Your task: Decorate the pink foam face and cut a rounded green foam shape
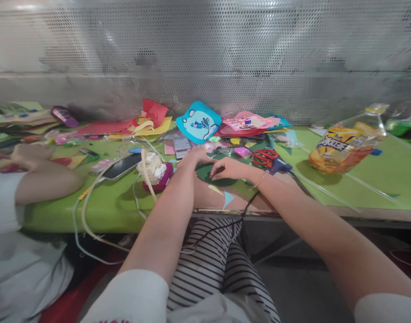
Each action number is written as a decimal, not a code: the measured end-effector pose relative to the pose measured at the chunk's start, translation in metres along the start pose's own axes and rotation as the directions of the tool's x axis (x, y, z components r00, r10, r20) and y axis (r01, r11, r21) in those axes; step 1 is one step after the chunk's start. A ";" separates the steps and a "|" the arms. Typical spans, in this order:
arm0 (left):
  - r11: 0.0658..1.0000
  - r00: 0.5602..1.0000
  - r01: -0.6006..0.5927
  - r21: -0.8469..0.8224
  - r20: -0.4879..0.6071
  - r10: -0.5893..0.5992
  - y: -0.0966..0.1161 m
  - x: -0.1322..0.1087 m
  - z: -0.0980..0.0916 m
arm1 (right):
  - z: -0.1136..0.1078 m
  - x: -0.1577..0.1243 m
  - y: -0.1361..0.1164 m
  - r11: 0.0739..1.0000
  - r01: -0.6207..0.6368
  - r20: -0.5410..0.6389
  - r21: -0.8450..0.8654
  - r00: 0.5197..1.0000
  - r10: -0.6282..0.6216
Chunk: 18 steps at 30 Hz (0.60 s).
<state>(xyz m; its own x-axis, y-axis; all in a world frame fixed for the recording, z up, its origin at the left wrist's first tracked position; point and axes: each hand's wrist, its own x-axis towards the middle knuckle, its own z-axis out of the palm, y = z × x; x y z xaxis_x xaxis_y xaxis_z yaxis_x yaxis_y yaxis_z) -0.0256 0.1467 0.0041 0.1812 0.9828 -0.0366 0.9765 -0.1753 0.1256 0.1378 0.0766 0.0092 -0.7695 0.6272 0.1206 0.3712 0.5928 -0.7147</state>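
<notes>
A dark green paper piece (225,181) lies flat on the table in front of me. My left hand (199,155) rests at its upper left edge, with the fingers laid out flat and partly hidden behind the back of the hand. Over the paper, my right hand (229,169) has its fingers curled toward the thumb in a pinch; whatever is between the fingertips is too small to make out. Small paper scraps, one of them a light blue scrap (228,199), lie just below the green piece. Red-handled scissors (264,158) are beside my right wrist.
A tilted drink bottle (343,146) stands at right. Toward the back are a blue paper card (198,122) and a pink paper piece (249,121). Left of my forearm are a decorated cream-coloured item (153,168), a phone (123,167) and cables. Another person's arm (47,181) rests at far left.
</notes>
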 end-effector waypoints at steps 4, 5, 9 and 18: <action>1.000 1.000 0.000 0.004 -0.003 0.000 0.001 -0.002 -0.001 | 0.000 0.000 -0.001 1.000 -0.017 0.011 0.009 1.000 0.016; 1.000 1.000 -0.003 0.004 -0.005 0.003 0.001 -0.002 -0.001 | 0.001 0.000 -0.001 1.000 -0.016 0.021 0.013 1.000 0.016; 1.000 1.000 -0.004 -0.003 -0.005 0.004 0.001 -0.002 -0.001 | 0.000 -0.002 -0.002 1.000 -0.004 0.055 0.025 0.998 0.003; 1.000 1.000 0.008 -0.012 0.029 -0.007 0.000 -0.001 -0.002 | -0.005 0.001 0.003 0.996 0.068 -0.018 -0.051 0.997 -0.069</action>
<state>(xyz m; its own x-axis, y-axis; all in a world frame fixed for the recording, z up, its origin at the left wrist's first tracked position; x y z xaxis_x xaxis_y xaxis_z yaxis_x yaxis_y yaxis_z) -0.0258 0.1453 0.0063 0.1774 0.9819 -0.0658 0.9764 -0.1672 0.1370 0.1409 0.0813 0.0100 -0.7837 0.5938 0.1825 0.3440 0.6595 -0.6683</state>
